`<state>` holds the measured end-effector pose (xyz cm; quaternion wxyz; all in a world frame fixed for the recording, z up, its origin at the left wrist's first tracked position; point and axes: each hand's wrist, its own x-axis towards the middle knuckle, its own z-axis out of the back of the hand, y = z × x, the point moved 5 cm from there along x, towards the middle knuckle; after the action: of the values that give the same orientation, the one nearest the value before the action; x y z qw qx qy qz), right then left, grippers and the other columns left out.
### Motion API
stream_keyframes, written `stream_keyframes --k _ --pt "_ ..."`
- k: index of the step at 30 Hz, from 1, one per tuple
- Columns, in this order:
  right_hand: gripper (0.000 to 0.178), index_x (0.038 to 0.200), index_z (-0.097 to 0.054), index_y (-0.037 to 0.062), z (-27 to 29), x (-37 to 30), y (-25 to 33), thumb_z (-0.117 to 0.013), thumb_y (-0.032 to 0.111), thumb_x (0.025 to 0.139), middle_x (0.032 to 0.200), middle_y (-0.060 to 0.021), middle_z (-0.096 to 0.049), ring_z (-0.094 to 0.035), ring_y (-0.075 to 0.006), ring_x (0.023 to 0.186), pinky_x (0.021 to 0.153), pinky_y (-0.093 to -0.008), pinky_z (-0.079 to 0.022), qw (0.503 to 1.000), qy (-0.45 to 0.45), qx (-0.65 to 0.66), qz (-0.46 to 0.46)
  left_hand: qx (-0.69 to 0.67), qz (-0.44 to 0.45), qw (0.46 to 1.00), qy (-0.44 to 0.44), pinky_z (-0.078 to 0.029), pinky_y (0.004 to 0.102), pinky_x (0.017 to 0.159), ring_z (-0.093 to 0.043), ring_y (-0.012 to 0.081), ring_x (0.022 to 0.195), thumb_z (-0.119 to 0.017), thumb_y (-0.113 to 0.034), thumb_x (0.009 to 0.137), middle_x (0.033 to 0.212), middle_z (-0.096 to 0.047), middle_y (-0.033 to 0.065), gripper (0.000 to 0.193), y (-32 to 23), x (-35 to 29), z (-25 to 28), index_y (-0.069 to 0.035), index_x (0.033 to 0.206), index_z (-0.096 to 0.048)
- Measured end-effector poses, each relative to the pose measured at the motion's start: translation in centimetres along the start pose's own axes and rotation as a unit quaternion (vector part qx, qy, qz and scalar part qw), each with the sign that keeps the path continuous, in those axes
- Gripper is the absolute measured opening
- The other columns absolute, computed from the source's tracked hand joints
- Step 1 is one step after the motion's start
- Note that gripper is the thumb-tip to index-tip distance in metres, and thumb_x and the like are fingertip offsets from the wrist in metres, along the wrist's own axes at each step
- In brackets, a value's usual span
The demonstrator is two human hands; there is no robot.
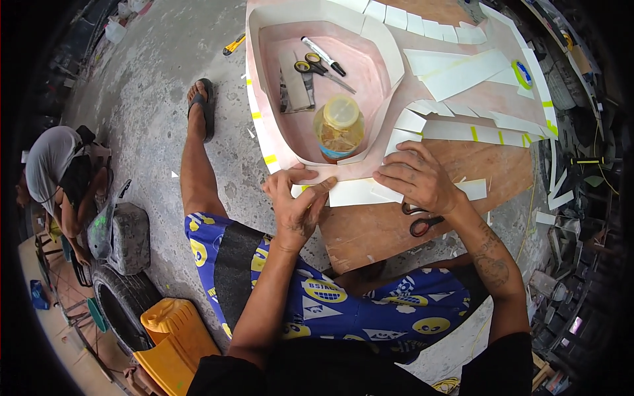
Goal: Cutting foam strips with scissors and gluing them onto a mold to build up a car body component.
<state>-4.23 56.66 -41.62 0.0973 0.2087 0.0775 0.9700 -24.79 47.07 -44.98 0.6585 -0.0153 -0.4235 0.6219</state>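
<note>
A pale pink, shaped panel [386,168] with white card strips along its edges lies in front of me. My left hand [297,201] is closed at its near edge, thumb and fingers pressing a white card strip [353,193]. The fingers of my right hand [419,177] rest fairly flat on the same edge, to the right; its thumb is hidden. Scissors with dark handles [426,226] lie partly under my right wrist. Inside the panel's deep recess are a lidded plastic jar [339,129], black-and-yellow scissors [317,66], a marker [323,55] and a folded grey piece [295,82].
Under the panel is a brown board [370,234]. A green-and-blue tape roll [522,74] sits at the panel's right. On the concrete floor are a yellow cutter [234,45], a tire [122,303] and a yellow jerrycan [175,330]. Another person [56,168] crouches at far left.
</note>
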Motion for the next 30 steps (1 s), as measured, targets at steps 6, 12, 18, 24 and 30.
stream_keyframes --k 6,12,18,24,30 --pt "0.038 0.114 -0.066 0.0067 -0.2 0.3 0.2 -0.058 0.014 0.077 0.108 -0.004 -0.063 -0.055 -0.0225 0.109 0.103 -0.0473 -0.04 1.0 0.004 -0.008 0.009 0.015 0.0 1.0 -0.002 -0.032 0.0384 0.088 -0.055 0.0233 0.1 -0.077 -0.01 0.071 0.099 -0.062 0.0011 0.028 0.0 0.0 0.3 -0.022 0.096 -0.075" --pt "0.036 0.115 -0.065 0.0111 4.8 -2.6 0.6 -0.064 0.01 0.079 0.106 -0.0064 -0.062 -0.056 -0.0261 0.108 0.099 -0.0455 -0.042 0.99 -0.031 -0.051 -0.131 -0.02 -0.002 1.0 -0.004 -0.045 0.0375 0.088 -0.06 0.029 0.097 -0.077 0.006 0.069 0.099 -0.065 0.0106 0.033 -1.7 1.0 3.7 -0.002 0.099 -0.067" --pt "0.022 0.104 -0.069 0.0026 5.8 -18.6 -4.0 -0.062 0.004 0.083 0.103 -0.0149 -0.064 -0.056 -0.0348 0.104 0.096 -0.0396 -0.043 0.872 -0.07 0.081 -0.477 -0.216 0.073 0.947 0.227 -0.05 0.0358 0.078 -0.063 0.0303 0.084 -0.064 0.002 0.08 0.097 -0.064 0.0169 0.022 -7.3 -1.8 -0.4 0.0 0.102 -0.065" --pt "0.041 0.122 -0.063 0.0066 -0.9 -20.7 -5.0 -0.066 0.006 0.081 0.121 -0.014 -0.06 -0.05 -0.0341 0.12 0.101 -0.0432 -0.04 0.931 -0.09 0.04 -0.352 -0.032 -0.044 0.941 0.335 -0.047 0.0458 0.094 -0.055 0.0391 0.11 -0.063 -0.026 0.087 0.12 -0.055 0.0224 0.042 -11.6 -4.6 -15.6 0.001 0.119 -0.059" --pt "0.057 0.125 -0.06 0.0099 -3.2 -20.9 -5.0 -0.076 0.011 0.071 0.13 -0.0109 -0.054 -0.045 -0.0354 0.124 0.102 -0.0472 -0.038 0.936 0.024 0.074 -0.343 0.145 0.012 0.913 0.381 -0.047 0.0491 0.091 -0.059 0.0354 0.108 -0.046 -0.014 0.093 0.119 -0.057 0.0241 0.027 -12.1 -7.3 -20.2 0.002 0.11 -0.06"
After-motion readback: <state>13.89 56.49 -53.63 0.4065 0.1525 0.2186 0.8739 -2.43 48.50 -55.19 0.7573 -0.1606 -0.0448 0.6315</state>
